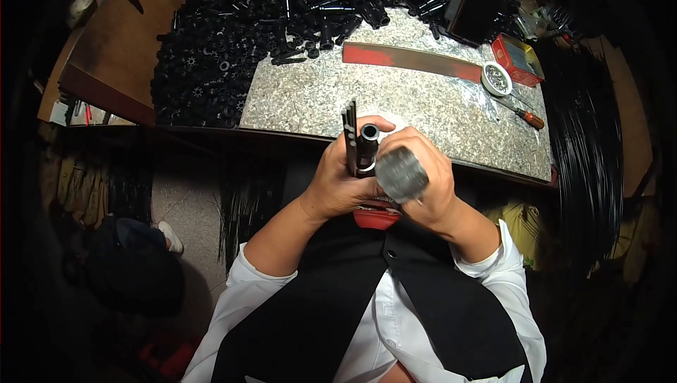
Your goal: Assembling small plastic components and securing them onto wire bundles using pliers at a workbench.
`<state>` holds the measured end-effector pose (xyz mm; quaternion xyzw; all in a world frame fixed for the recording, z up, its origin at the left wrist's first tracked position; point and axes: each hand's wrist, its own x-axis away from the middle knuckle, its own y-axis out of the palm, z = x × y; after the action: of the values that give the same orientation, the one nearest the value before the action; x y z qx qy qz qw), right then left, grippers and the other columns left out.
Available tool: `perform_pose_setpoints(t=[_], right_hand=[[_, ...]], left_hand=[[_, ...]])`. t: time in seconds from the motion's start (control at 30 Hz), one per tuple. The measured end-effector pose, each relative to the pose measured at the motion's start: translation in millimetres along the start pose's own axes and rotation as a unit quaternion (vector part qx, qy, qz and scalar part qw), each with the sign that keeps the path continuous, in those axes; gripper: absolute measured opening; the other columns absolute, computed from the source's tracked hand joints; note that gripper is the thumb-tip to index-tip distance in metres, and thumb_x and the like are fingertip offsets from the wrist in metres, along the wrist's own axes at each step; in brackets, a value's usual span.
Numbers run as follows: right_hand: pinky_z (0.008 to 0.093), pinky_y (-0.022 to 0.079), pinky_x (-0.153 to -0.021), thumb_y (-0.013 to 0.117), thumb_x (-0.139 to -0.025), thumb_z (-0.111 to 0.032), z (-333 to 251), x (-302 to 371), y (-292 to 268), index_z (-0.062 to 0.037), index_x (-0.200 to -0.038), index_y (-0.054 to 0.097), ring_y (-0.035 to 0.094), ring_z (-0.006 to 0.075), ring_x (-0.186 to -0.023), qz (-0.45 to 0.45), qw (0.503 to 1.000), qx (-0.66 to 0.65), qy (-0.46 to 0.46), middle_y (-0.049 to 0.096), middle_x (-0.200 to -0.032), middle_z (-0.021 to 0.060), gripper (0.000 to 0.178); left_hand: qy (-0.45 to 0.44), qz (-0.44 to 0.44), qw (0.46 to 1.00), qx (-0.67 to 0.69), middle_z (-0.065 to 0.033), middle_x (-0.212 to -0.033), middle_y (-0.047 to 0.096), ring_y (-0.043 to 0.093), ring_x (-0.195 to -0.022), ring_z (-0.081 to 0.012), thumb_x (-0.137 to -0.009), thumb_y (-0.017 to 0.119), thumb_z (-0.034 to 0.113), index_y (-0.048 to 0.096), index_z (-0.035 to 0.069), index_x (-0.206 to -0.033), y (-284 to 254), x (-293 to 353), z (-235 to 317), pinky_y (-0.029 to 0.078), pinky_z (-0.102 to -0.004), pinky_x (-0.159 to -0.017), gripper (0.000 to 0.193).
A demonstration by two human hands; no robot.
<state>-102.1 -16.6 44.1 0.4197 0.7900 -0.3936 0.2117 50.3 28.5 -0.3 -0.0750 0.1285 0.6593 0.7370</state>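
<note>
Just over the near edge of the counter [303,104], in front of our black vest [317,267], we hold a black tube [364,152] upright, its open round end facing up. Our left hand [333,180] wraps it from the side, that grip clamped on the tube together with a few thin black strips [350,136] standing beside it. Our right hand [431,177] is close by, its grip clamped on a gray blunt-headed tool [401,176]; the head is blurred and hides what lies under it, so we cannot tell whether it touches the tube. Below both hands, near our waist, sits a red object [376,219], partly covered.

Farther out, on the speckled top, we have a long flat bar [416,62], red toward its 2 ends and brownish between. Just beside its right end stands a white bowl [487,85] of small shiny bits, with an open red box [509,61] behind it and a screwdriver [530,118] in front. Black parts [204,73] lie heaped over the left and far areas, and a dark flat device [479,7] leans at the far right. Long black rods [589,164] hang past the right end, and 1 white shoe [171,237] shows on the floor [185,203] at our left.
</note>
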Motion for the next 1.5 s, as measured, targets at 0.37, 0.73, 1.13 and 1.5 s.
perform_pose_setpoints(t=[0.37,0.73,1.13,1.5], right_hand=[[0.0275,0.039,-0.062,0.073,-0.076,-0.014,-4,4,-41,0.0013,-0.126,0.044,0.046,0.0115,-0.068,-0.222,0.941,-0.050,0.250,0.049,-0.078,0.0033,0.060],[0.0354,0.038,-0.047,0.066,-0.068,0.000,-24,8,-42,-0.0172,-0.130,0.053,0.047,0.0221,-0.052,-0.218,0.920,0.322,0.048,0.038,-0.065,0.0086,0.066],[0.0331,0.034,-0.057,0.070,-0.072,-0.016,-17,12,-43,-0.0203,-0.129,0.055,0.044,0.0207,-0.066,-0.172,0.885,0.431,-0.037,0.039,-0.072,0.0048,0.059],[0.0333,0.034,-0.054,0.070,-0.072,-0.015,-15,14,-46,-0.0198,-0.130,0.054,0.044,0.0202,-0.062,-0.179,0.869,0.457,-0.057,0.038,-0.070,0.0046,0.060]], left_hand=[[-0.022,0.030,0.987,0.154,0.0059,-0.054,0.041,0.040,-0.048,-0.0038,-0.057,0.085,0.036,0.034,-0.006,-0.127,-33,13,5,0.031,-0.0204,-0.046,0.097],[-0.081,0.062,0.992,0.078,-0.0007,-0.088,0.061,0.052,-0.077,-0.0061,-0.047,0.081,0.059,0.064,0.000,-0.095,-33,15,16,0.038,-0.0199,-0.065,0.078],[-0.055,0.046,0.995,0.067,-0.0042,-0.091,0.062,0.057,-0.083,-0.0113,-0.053,0.079,0.056,0.062,-0.002,-0.099,-29,18,9,0.044,-0.0243,-0.073,0.077],[-0.041,0.036,0.998,0.030,-0.0044,-0.096,0.062,0.057,-0.085,-0.0115,-0.051,0.084,0.049,0.061,-0.002,-0.103,-28,15,8,0.045,-0.0248,-0.076,0.076]])
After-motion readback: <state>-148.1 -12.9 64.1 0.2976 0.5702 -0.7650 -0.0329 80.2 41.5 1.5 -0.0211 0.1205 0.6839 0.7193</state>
